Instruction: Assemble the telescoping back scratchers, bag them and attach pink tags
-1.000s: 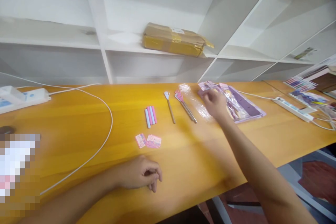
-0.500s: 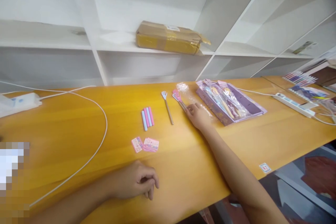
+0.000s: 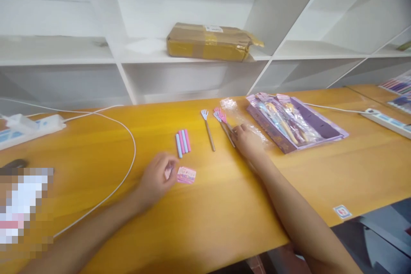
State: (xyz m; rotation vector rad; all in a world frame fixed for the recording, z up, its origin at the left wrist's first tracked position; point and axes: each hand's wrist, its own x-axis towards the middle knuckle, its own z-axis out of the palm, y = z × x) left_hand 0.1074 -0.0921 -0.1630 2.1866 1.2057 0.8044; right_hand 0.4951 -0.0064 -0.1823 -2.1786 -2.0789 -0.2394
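My right hand (image 3: 247, 142) is closed on the metal rod of a back scratcher with a pink hand-shaped head (image 3: 221, 114). A back scratcher with a pale blue head (image 3: 217, 115) lies right beside it, its rod running under my fingertips. Another pale blue back scratcher (image 3: 208, 130) rests on the table to their left. My left hand (image 3: 159, 177) curls its thumb and fingers round a small pink printed card, mostly hidden by them. A pink card stack (image 3: 186, 175) lies just right of that hand. Above it sit several pink and blue handle tubes (image 3: 183, 142), side by side.
A purple open box (image 3: 321, 122) with plastic-wrapped items stands on the right, a clear wrapper (image 3: 253, 130) beside it. White power strips (image 3: 35, 130) and a cable (image 3: 134, 145) lie on the table. A taped parcel (image 3: 208, 43) sits on the shelf behind.
My left hand has moved up and forward from the table's front to the left pink card and closed round it. The pink-headed back scratcher has shifted slightly apart from its blue neighbour.
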